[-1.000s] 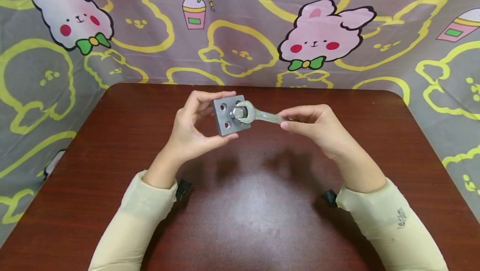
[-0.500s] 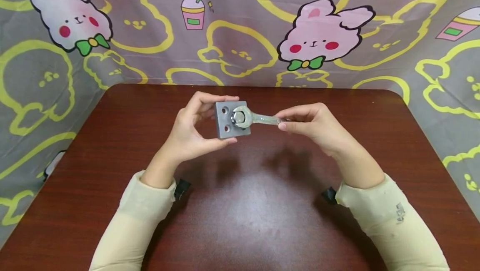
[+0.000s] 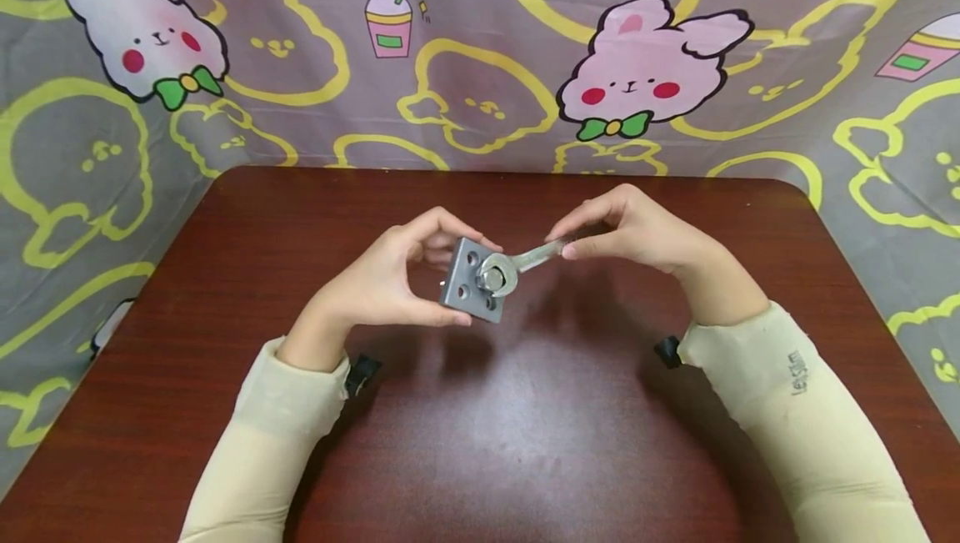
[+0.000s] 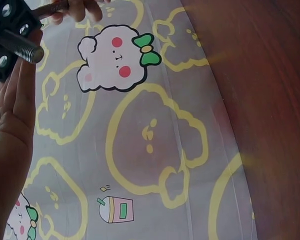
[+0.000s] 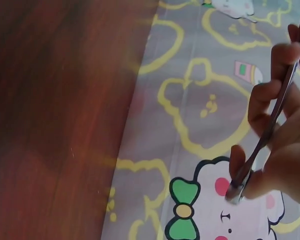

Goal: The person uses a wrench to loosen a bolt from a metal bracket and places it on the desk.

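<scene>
A grey square plate (image 3: 467, 276) with corner holes is gripped by its edges between the thumb and fingers of my left hand (image 3: 375, 276), above the table. Through its middle runs a bolt, whose head (image 3: 492, 279) faces me; the threaded shank (image 4: 22, 46) sticks out behind in the left wrist view. Around the bolt head sits the jaw of a metal open-end wrench (image 3: 536, 257). My right hand (image 3: 645, 230) pinches the handle with thumb and fingers. In the right wrist view, the wrench's free end runs along beneath the curled fingers of that hand.
A dark red-brown wooden table (image 3: 525, 443) lies below both hands. Behind it and along its sides hangs a patterned cloth (image 3: 480, 26) with bunnies and yellow outlines. Black wrist mounts (image 3: 362, 374) show at both cuffs.
The plate has come down toward me and tilted, with the left hand shifting along. My right hand has risen, so the wrench handle now slopes up to the right instead of slightly down.
</scene>
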Demonstrator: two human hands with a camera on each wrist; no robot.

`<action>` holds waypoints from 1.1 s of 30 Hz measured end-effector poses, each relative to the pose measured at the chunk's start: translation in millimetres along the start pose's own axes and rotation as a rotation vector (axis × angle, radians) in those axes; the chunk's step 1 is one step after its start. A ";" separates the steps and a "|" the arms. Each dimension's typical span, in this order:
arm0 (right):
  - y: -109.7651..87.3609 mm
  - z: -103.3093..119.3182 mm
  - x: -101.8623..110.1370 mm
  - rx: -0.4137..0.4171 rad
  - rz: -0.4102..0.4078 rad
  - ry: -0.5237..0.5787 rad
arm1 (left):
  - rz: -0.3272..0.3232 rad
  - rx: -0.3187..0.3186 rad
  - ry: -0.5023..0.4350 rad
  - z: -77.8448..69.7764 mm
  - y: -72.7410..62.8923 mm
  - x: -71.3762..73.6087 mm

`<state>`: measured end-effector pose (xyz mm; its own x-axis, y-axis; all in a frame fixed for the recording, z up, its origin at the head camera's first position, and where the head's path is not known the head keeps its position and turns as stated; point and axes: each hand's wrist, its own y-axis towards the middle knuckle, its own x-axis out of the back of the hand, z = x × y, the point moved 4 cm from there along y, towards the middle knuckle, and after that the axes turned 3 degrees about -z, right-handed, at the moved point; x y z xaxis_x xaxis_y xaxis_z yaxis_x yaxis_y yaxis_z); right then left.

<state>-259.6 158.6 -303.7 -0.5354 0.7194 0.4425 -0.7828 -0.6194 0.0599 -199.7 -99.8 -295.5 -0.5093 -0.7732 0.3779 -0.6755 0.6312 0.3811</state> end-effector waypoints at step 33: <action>26.5 41.1 1.7 0.259 0.172 -0.445 | 0.309 0.271 -0.133 16.8 -4.1 -20.2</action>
<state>-268.2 130.5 -264.7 -0.4187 0.4331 0.7982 -0.5619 -0.8140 0.1469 -195.6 -87.9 -318.9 -0.7621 -0.5628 0.3203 -0.5870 0.8092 0.0251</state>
